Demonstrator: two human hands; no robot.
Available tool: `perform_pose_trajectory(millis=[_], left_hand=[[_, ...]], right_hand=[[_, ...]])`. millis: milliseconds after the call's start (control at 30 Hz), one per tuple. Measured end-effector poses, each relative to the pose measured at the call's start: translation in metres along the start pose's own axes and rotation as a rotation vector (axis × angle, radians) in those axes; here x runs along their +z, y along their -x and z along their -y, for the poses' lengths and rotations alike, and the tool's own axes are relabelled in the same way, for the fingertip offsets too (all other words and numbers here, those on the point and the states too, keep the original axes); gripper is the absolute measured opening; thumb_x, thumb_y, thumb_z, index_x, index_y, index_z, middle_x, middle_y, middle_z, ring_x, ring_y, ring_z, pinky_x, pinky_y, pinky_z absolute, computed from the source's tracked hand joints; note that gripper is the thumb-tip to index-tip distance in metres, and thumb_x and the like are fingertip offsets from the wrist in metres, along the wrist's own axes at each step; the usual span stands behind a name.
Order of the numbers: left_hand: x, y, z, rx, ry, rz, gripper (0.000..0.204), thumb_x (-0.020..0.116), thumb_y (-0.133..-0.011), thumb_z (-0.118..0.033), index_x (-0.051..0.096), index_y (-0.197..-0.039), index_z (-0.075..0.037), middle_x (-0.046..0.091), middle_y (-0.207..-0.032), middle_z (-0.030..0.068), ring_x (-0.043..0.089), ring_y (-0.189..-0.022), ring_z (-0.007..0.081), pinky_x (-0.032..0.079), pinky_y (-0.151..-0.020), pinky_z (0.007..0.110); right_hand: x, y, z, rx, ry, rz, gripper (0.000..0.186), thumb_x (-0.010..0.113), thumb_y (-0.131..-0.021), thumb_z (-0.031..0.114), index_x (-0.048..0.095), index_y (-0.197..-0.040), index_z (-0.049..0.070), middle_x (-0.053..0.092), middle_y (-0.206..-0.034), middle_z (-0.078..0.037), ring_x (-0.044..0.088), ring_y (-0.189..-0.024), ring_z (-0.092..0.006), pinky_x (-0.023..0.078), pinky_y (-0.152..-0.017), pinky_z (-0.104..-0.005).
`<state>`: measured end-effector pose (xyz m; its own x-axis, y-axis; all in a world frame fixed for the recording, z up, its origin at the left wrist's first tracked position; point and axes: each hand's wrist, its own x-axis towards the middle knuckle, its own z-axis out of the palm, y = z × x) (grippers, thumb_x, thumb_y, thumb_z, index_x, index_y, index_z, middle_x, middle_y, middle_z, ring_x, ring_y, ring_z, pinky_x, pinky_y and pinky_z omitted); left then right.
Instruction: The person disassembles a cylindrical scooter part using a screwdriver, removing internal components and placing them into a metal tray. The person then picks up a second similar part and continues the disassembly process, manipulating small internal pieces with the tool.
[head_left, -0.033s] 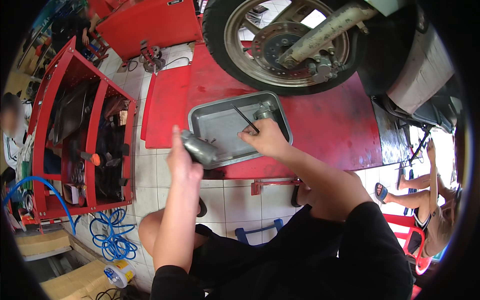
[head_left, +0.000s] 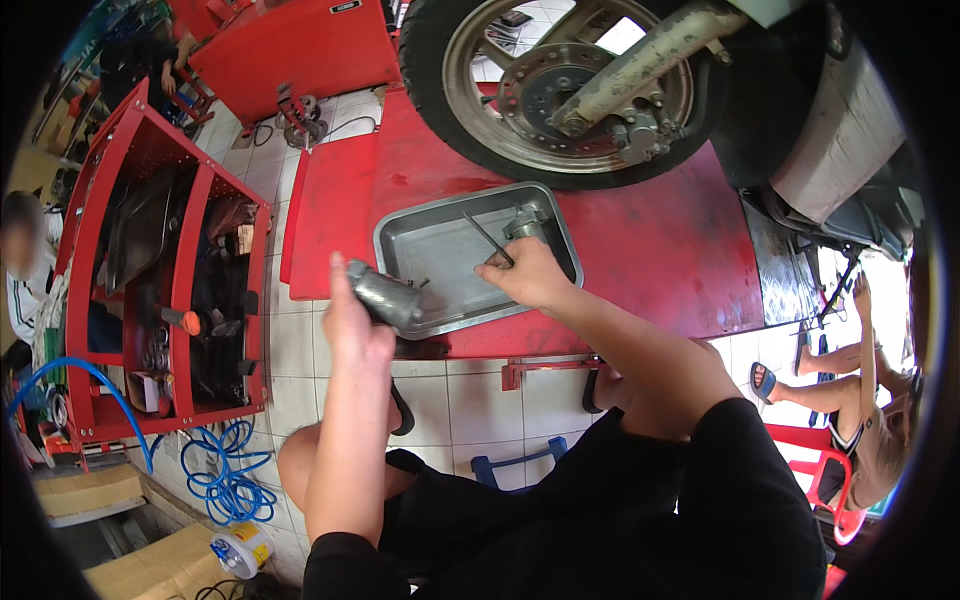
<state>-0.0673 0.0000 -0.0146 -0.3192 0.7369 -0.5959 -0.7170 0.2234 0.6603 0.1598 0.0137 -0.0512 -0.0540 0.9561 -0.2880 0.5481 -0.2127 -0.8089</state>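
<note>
My left hand grips a grey metal cylinder, probably a small motor housing, over the left edge of a metal tray. Its thumb and fingers are partly hidden by the cylinder and the hand itself. Above the tray's right half, my right hand is closed around a thin dark rod, whose free end slants up and to the left. Just beyond that hand, another grey metal part lies in the tray's far right corner. A few small bolts rest on the tray floor near the cylinder.
The tray stands on a red bench, with a motorcycle's front wheel just behind it. A red tool rack is at left, with a coiled blue hose below. Someone's sandalled foot shows at right.
My left hand has shifted slightly left with the metal cylinder, uncovering more of the tray's near-left corner. My right hand and the rod have barely moved.
</note>
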Motion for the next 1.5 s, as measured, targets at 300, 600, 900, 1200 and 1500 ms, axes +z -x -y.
perform_pose_trajectory(millis=[300,600,900,1200,1500], left_hand=[[-0.010,-0.007,-0.037,0.019,0.113,0.029,0.037,0.065,-0.094,-0.044,0.056,-0.098,-0.009,0.060,-0.085,0.0071,0.062,-0.077,0.0252,0.057,-0.074,0.044],[-0.003,-0.001,-0.029,-0.021,0.154,0.003,0.038,0.066,-0.094,-0.044,0.056,-0.099,-0.007,0.059,-0.084,0.0076,0.061,-0.076,0.0245,0.057,-0.075,0.044],[-0.004,-0.006,-0.027,-0.035,0.138,0.002,0.039,0.066,-0.093,-0.045,0.056,-0.100,-0.008,0.060,-0.085,0.0069,0.061,-0.078,0.0239,0.056,-0.077,0.043],[-0.003,-0.006,-0.027,-0.048,0.130,0.000,0.038,0.066,-0.093,-0.045,0.056,-0.099,-0.009,0.060,-0.085,0.0068,0.062,-0.078,0.0242,0.057,-0.078,0.044],[-0.003,0.002,-0.029,-0.046,0.143,-0.005,0.039,0.066,-0.094,-0.045,0.057,-0.097,-0.007,0.060,-0.084,0.0070,0.061,-0.079,0.0245,0.056,-0.079,0.044]], right_hand=[[0.037,0.011,0.020,0.019,-0.208,0.252,0.037,0.074,-0.084,0.032,0.074,-0.096,-0.003,0.067,-0.075,-0.016,0.064,-0.076,-0.0235,0.049,-0.074,-0.0354],[0.019,0.009,-0.012,-0.092,0.140,0.240,0.037,0.057,-0.084,0.009,0.065,-0.118,-0.002,0.065,-0.105,-0.031,0.064,-0.100,-0.0407,0.050,-0.088,-0.0448],[0.026,0.001,0.002,-0.364,0.445,0.199,0.025,0.059,-0.076,-0.005,0.067,-0.100,-0.005,0.064,-0.107,-0.028,0.061,-0.108,-0.0438,0.051,-0.092,-0.0493],[0.040,-0.003,0.017,-0.431,0.568,0.197,0.026,0.058,-0.075,-0.010,0.069,-0.098,-0.004,0.066,-0.108,-0.023,0.064,-0.104,-0.0402,0.055,-0.087,-0.0454],[-0.004,0.014,0.030,-0.521,0.618,0.405,0.043,0.058,-0.071,-0.009,0.069,-0.112,0.000,0.067,-0.113,-0.020,0.063,-0.107,-0.0369,0.053,-0.088,-0.0444]])
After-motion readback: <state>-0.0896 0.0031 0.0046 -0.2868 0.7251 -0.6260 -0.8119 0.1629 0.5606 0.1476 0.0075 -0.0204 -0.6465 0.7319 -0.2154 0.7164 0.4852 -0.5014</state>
